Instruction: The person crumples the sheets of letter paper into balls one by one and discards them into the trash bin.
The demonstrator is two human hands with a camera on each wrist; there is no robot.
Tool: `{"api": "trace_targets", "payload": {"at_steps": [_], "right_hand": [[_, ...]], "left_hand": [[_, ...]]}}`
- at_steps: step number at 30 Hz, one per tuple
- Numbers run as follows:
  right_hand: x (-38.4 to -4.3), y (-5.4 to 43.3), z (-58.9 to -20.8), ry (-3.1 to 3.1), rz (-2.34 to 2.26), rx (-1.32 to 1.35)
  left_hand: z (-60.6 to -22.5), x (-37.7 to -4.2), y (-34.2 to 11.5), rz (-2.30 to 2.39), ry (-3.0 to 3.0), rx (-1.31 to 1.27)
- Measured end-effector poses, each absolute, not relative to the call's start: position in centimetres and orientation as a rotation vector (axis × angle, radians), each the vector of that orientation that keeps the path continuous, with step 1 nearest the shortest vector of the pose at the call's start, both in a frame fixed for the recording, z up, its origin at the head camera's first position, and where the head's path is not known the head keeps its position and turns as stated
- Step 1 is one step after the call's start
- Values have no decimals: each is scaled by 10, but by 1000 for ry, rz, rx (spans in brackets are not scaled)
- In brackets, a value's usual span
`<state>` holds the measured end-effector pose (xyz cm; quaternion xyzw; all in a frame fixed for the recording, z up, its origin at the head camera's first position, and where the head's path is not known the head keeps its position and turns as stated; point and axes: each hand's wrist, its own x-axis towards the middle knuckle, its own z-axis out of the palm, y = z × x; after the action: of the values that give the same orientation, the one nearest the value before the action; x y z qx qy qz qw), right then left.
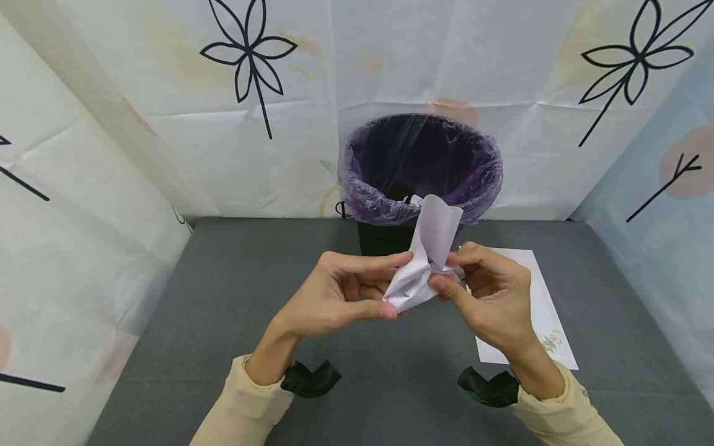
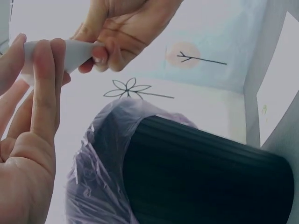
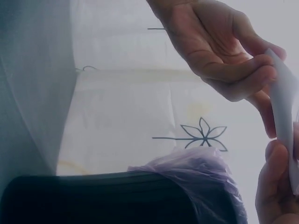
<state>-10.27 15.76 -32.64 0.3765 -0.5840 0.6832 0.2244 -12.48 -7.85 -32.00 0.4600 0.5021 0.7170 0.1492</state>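
Observation:
A creased, partly folded sheet of white paper is held up between both hands, above the grey table and in front of the bin. My left hand grips its left side, thumb below and fingers above and behind. At its right side my right hand pinches the paper between thumb and index finger. A loose flap of the paper stands up toward the bin. In the left wrist view the paper shows as a narrow white edge between the fingers; in the right wrist view the paper lies at the right border.
A black bin lined with a purple plastic bag stands at the table's back. A flat white sheet with a small green print lies on the grey table at right, partly under my right arm. Patterned cloth walls surround the table.

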Motion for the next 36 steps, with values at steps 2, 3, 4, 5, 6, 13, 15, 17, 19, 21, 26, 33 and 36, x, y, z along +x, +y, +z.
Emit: {"api": "trace_targets", "payload": {"at_steps": [2,3,4,5,6,13,15,17,19,21,26,33,36], "right_hand": [[-102,157,-326,-1625,1836,1037],[-102,157,-325,-1632,1810,1035],[-102,156,-325,-1634,1787,1033],[-102,156,-325,-1643,1760,1026],[-101,155,-324,-1654,1729,1017],[-101,153,-322,-1834,1344,886],[-101,154,-321,-1860,1353,887],[-100,157,-321,-1856,1447,946],[-99,162,-319,-1838,1580,1054],[-100,170,-317,-1815,1727,1211],[-105,185,-313,-1761,1974,1532],[-112,194,-315,-1668,2047,1757],[-115,193,-317,-1610,2103,1795]], "left_hand": [[-320,-125,-77,2078,1434,1309],[-321,-125,-76,2086,1433,1302],[-321,-125,-76,2096,1431,1296],[-321,-125,-75,2104,1436,1290],[-322,-125,-74,2112,1445,1282],[-324,-125,-66,2189,1500,1198],[-324,-124,-65,2212,1511,1199],[-324,-124,-65,2227,1520,1201],[-323,-123,-66,2236,1516,1203],[-322,-123,-67,2240,1503,1201],[-320,-122,-70,2220,1436,1204],[-319,-122,-73,2186,1369,1239],[-319,-122,-72,2169,1372,1276]]}}
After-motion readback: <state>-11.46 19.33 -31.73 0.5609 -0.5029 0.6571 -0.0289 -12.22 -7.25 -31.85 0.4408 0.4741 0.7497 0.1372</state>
